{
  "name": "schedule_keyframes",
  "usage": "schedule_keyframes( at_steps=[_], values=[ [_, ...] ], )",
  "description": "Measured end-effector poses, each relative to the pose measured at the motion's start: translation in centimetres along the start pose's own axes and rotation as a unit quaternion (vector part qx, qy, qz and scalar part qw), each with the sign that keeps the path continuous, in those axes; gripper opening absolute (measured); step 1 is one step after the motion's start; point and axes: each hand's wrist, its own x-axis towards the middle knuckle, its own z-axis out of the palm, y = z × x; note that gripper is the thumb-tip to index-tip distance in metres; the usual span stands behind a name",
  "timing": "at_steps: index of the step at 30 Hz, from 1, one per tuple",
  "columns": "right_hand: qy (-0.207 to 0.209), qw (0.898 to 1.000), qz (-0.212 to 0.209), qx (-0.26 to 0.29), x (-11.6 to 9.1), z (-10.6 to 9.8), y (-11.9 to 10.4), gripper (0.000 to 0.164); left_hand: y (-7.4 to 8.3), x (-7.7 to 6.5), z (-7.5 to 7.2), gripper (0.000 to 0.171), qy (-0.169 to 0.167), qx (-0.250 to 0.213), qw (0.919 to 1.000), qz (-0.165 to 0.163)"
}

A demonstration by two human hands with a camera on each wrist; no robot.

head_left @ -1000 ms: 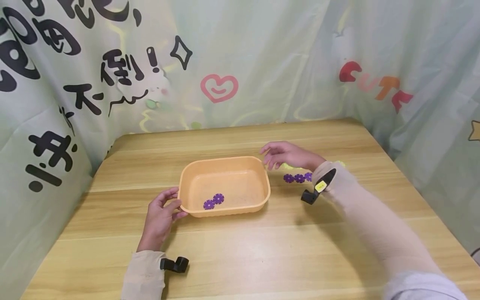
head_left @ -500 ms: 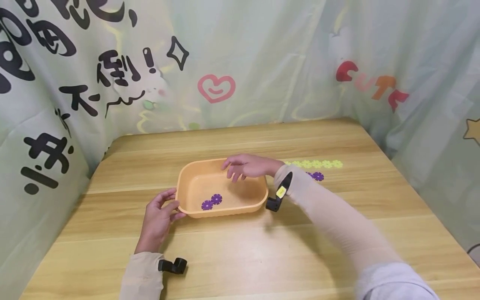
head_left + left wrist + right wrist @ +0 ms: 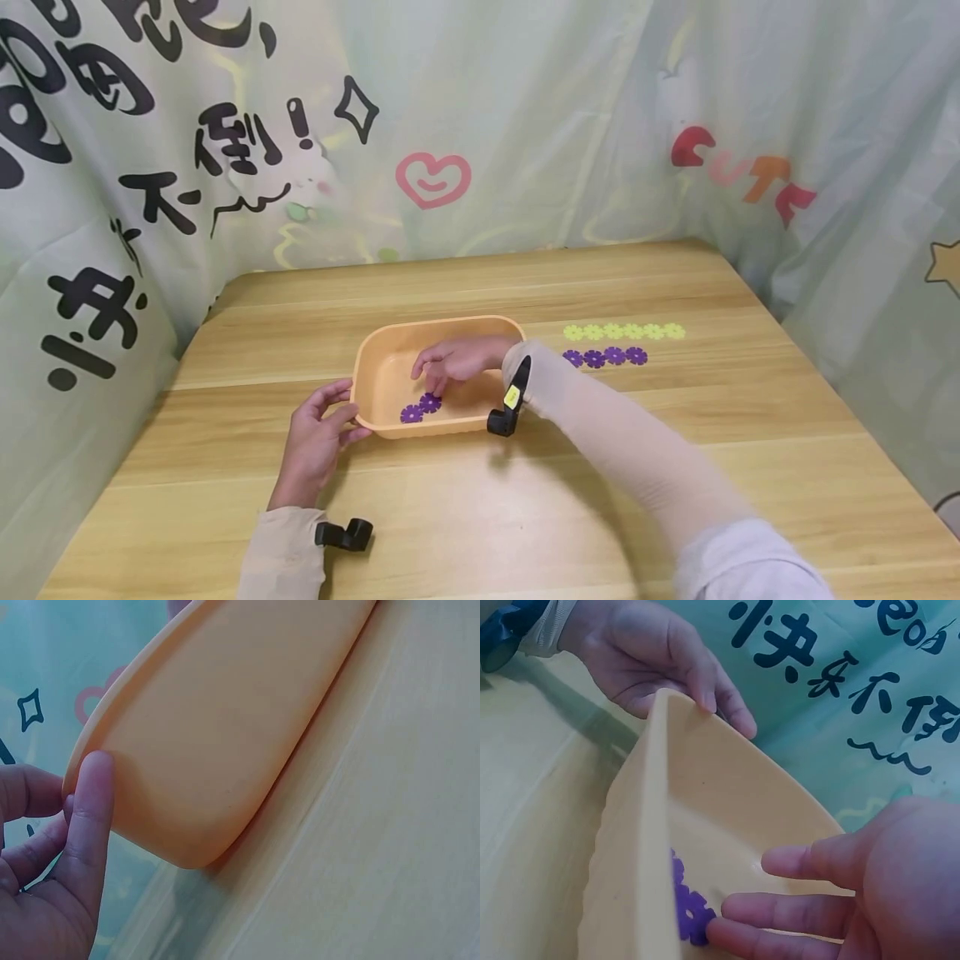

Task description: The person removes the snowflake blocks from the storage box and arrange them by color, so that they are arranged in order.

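An orange plastic basin (image 3: 450, 427) sits on the table, with two purple snowflake-shaped pieces (image 3: 430, 403) lying on its floor near the front wall. My left hand (image 3: 311, 450) pinches the basin's left rim between thumb and fingers; the left wrist view shows the thumb on the outer wall (image 3: 202, 750). Over the right rim my right hand (image 3: 461, 360) reaches into the basin, its fingers slightly bent. One fingertip is at the edge of a purple snowflake piece (image 3: 695, 918) in the right wrist view; whether it touches is unclear. Nothing is gripped in that hand.
Right of the basin, a row of several yellow-green snowflake pieces (image 3: 613, 332) lies behind a row of purple snowflake pieces (image 3: 615, 356), partly beside my right sleeve (image 3: 622, 442). A printed curtain (image 3: 525, 125) surrounds the wooden table (image 3: 465, 517) at the back and sides.
My right hand has moved left from beside the rows, over the basin's right rim and down towards the purple snowflake pieces. Both rows are now uncovered. The left hand stays on the rim.
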Motion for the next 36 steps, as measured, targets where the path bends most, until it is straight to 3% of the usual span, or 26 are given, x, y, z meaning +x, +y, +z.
schedule_keyframes(
  at_steps=[14,20,23,36],
  values=[
    [0.039,0.994,-0.008,-0.099,-0.3,-1.6,0.3,0.029,0.2,0.0,-0.1,0.042,-0.005,0.001,1.0000,0.003],
    [0.061,0.976,-0.035,-0.204,0.2,-2.2,0.6,0.034,0.1,-0.1,-0.1,0.043,-0.008,-0.001,1.0000,0.003],
    [0.064,0.970,-0.035,-0.231,0.4,-2.3,0.9,0.039,0.0,-0.1,-0.1,0.043,-0.006,-0.003,1.0000,0.003],
    [0.037,0.967,0.009,-0.253,1.1,-1.9,1.3,0.049,-0.1,0.0,-0.1,0.042,-0.002,-0.007,1.0000,0.001]
  ],
)
